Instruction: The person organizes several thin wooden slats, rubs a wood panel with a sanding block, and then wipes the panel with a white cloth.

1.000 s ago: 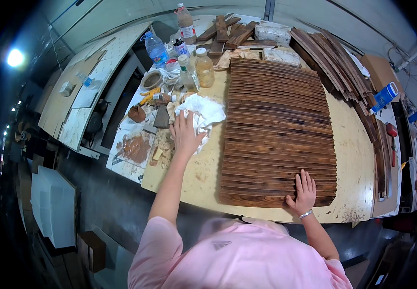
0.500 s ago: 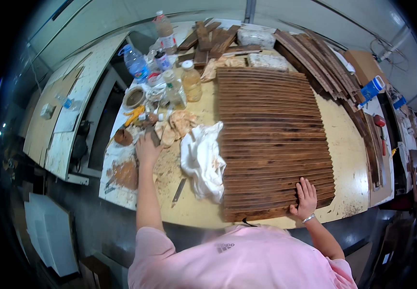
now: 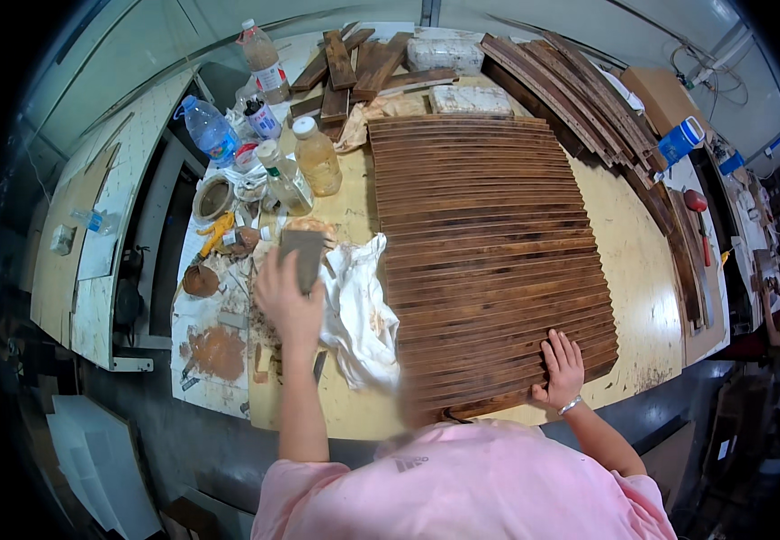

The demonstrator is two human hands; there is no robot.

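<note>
Block (image 3: 305, 255) lifted, left hand (image 3: 289, 301) gripping; right (image 3: 564, 367) flat on panel (image 3: 498, 252); tabletop (image 3: 646, 274) stained, wall (image 3: 318, 11) pale.

Tabletop (image 3: 646, 288): well lit, pale sheen R side
Floor (image 3: 166, 423): dim
L hand (image 3: 291, 301): slight motion blur
Slatted panel (image 3: 498, 261): mostly sharp, lower-L corner smeared
Back wall (image 3: 354, 11): edges bowed, fisheye distort.
Pic rim: black vignette, sides murky

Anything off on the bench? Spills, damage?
Yes, on the left side of the table: a brown smear that looks like spilled or spread paste, and a crumpled white cloth with brownish stains. The slatted wooden panel shows no obvious damage, though fine flaws would be too small to see.
</note>
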